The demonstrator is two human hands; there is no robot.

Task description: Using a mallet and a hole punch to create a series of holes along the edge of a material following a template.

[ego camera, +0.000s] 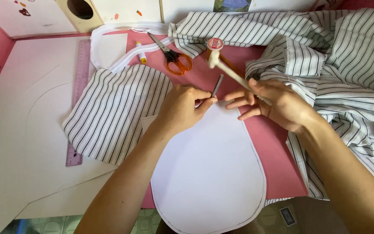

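Pretty bright, even daylight-ish lighting here, soft shadows only under the forearms. No real glare. The small hammer (pixel 221 60) is motion-blurred, everything else sharp. Slight wide-angle stretch toward the corners, colours a bit warm.

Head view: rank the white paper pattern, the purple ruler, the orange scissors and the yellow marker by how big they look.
1. White paper pattern, by far the largest.
2. Purple ruler, long but narrow.
3. Orange scissors.
4. Yellow marker, smallest.
The scissors and marker lie farther from the camera, so they may look smaller than they are.
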